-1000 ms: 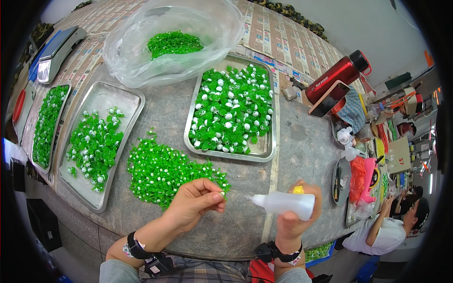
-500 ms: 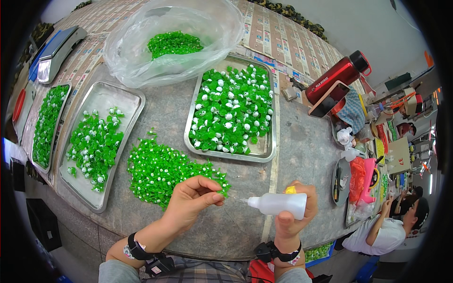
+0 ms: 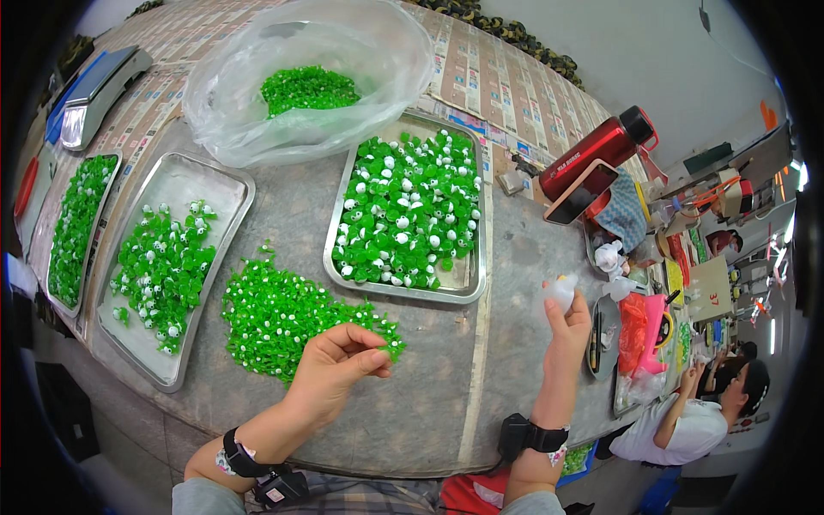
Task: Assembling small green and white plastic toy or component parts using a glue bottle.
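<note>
My left hand [image 3: 330, 373] hovers at the near edge of a loose pile of small green plastic pieces with white tips [image 3: 279, 322]. Its thumb and fingertips are pinched together, and whatever they hold is too small or hidden to make out. Out to the right, my right hand [image 3: 568, 324] is wrapped around a white squeeze bottle [image 3: 560, 293], raised above the table. Beyond the pile, a metal tray [image 3: 403, 290] is heaped with green pieces bearing white eye-like balls [image 3: 408, 210].
More such pieces lie in a metal tray [image 3: 163, 371] and a narrower tray [image 3: 112, 167] at left. A clear plastic bag [image 3: 215, 94] holds green pieces at the back. On the right stand a red flask [image 3: 592, 159], a phone [image 3: 584, 193] and a dish with pens [image 3: 603, 339]. A co-worker [image 3: 687, 429] sits beyond.
My right hand has swung right and away from my left hand, carrying the squeeze bottle. The left hand keeps its pinch almost in place. The whole view has shifted slightly.
</note>
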The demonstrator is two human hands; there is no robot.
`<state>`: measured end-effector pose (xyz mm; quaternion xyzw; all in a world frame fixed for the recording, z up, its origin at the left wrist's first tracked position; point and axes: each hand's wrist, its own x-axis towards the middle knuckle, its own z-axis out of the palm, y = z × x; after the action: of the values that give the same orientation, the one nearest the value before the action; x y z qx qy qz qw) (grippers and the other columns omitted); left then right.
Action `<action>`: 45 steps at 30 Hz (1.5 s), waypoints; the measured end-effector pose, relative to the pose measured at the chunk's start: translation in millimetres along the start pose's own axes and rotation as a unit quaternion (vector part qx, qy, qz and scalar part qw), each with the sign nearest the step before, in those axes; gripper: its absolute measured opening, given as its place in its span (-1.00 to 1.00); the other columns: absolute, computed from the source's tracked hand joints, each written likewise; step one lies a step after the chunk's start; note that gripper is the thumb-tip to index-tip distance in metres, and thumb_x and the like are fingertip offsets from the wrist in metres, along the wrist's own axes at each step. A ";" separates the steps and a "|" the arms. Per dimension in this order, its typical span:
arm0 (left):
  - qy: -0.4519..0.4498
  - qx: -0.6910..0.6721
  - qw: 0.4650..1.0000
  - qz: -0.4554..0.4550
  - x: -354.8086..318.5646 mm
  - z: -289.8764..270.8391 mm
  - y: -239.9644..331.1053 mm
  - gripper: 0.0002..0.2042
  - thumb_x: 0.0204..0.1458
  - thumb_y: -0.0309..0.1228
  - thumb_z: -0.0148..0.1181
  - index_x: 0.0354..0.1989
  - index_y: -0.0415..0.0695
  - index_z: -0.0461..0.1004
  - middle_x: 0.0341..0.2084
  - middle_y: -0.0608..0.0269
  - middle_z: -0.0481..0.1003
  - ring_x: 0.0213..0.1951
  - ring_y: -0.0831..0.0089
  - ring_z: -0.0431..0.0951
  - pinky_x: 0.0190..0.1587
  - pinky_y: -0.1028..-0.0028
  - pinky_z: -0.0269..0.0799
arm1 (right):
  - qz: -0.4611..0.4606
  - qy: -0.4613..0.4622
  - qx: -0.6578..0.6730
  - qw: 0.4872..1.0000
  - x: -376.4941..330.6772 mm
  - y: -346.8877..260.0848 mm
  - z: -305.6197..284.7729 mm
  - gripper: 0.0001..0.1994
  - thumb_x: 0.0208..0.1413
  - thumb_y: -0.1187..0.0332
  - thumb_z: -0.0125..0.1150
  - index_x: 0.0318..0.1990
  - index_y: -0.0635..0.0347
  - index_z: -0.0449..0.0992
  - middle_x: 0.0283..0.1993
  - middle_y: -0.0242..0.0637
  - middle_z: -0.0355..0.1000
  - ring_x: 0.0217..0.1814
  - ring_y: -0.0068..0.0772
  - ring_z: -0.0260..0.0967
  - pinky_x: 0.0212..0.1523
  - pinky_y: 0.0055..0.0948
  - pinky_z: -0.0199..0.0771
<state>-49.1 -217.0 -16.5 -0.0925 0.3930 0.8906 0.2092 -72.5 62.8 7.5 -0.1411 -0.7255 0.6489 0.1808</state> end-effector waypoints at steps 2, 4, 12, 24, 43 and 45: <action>-0.001 -0.001 1.000 -0.006 0.3 -1.5 0.6 -0.91 -0.15 -0.56 0.09 -0.44 -0.22 0.36 -0.54 0.24 0.42 -0.49 0.52 0.43 -0.39 0.56 0.39 | 0.000 -0.005 0.002 1.000 4.2 21.4 -9.4 -0.67 -0.11 0.53 0.04 -0.12 0.36 0.21 -0.11 -0.13 0.28 -0.08 -0.46 0.23 -0.07 -0.52 0.17; -0.005 -0.003 1.000 -0.008 -0.2 -1.1 0.9 -0.91 -0.15 -0.56 0.09 -0.44 -0.22 0.36 -0.54 0.24 0.42 -0.49 0.52 0.43 -0.39 0.56 0.39 | 0.003 0.007 -0.035 0.999 5.6 36.6 -20.0 -0.63 -0.14 0.52 0.08 -0.10 0.33 0.21 -0.13 -0.20 0.29 -0.11 -0.48 0.23 -0.11 -0.54 0.18; -0.008 -0.005 1.000 -0.016 1.4 -1.6 -2.1 -0.91 -0.14 -0.55 0.08 -0.43 -0.22 0.35 -0.55 0.24 0.42 -0.49 0.53 0.43 -0.39 0.56 0.39 | -0.280 0.123 -0.382 0.872 -10.3 -33.4 20.1 -0.73 -0.22 0.47 0.15 -0.27 0.25 0.33 -0.30 -0.29 0.34 -0.29 -0.38 0.27 -0.28 -0.46 0.20; -0.005 -0.007 1.000 -0.009 -0.9 1.2 3.5 -0.92 -0.13 -0.54 0.08 -0.43 -0.21 0.36 -0.55 0.26 0.42 -0.49 0.56 0.42 -0.39 0.56 0.39 | -0.111 -0.321 -0.409 0.847 24.9 3.7 98.5 -0.81 -0.27 0.34 0.16 -0.48 0.26 0.42 -0.59 -0.21 0.37 -0.55 -0.29 0.33 -0.49 -0.39 0.28; -0.078 -0.003 0.996 -0.045 -3.1 5.3 4.9 -0.89 -0.16 -0.49 0.12 -0.46 -0.20 0.34 -0.49 0.20 0.41 -0.41 0.45 0.44 -0.35 0.49 0.40 | 0.191 -0.326 0.135 0.916 -75.7 -20.9 90.3 -0.82 -0.05 0.50 0.03 -0.24 0.33 0.34 -0.30 -0.34 0.34 -0.28 -0.62 0.29 -0.29 -0.67 0.28; -0.078 -0.009 0.996 -0.049 -2.7 6.1 4.9 -0.89 -0.16 -0.48 0.12 -0.46 -0.20 0.34 -0.49 0.19 0.42 -0.41 0.45 0.44 -0.35 0.48 0.40 | 0.174 -0.324 0.154 0.917 -76.0 -16.2 90.7 -0.81 -0.04 0.51 0.01 -0.22 0.31 0.32 -0.30 -0.36 0.32 -0.28 -0.63 0.27 -0.28 -0.67 0.27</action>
<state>-48.9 -216.3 -8.2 -0.0433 0.3624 0.8874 0.2817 -44.4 -53.2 9.2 -0.0179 -0.5997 0.7839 -0.1600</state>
